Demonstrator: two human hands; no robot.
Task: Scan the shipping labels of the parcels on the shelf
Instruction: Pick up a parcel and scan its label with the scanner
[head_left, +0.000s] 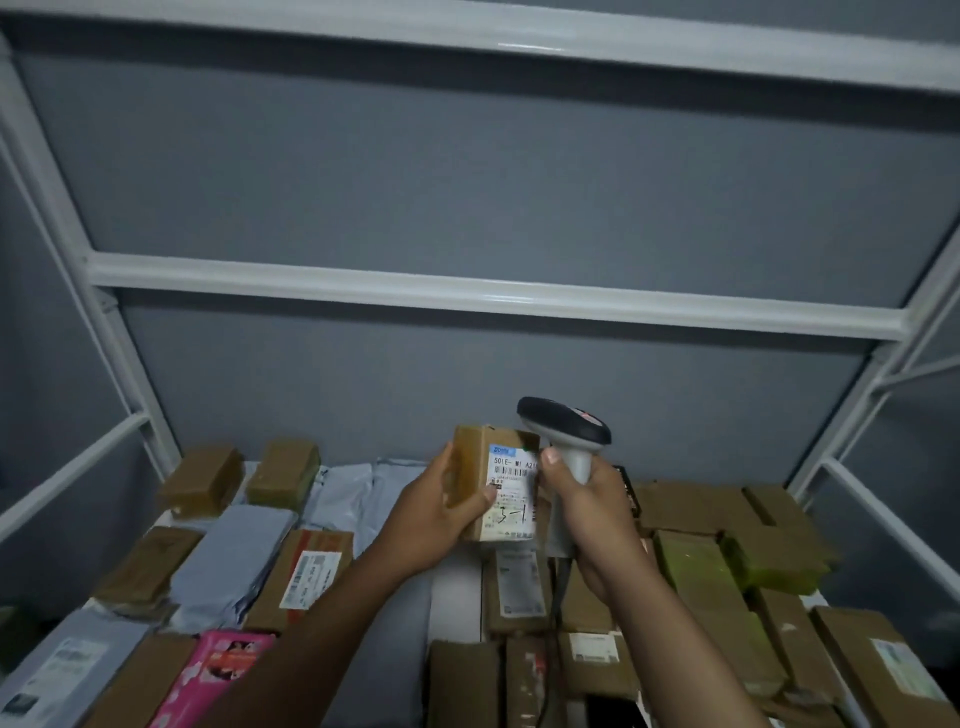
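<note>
A small cardboard parcel (480, 483) is held upright above the shelf (457, 582), its white label (511, 493) facing the camera. The left hand (441, 506) grips its left side, thumb on the label. The right hand (587, 512) grips the handle of a scanner (563, 431), just right of the parcel. More parcels lie on the shelf below.
</note>
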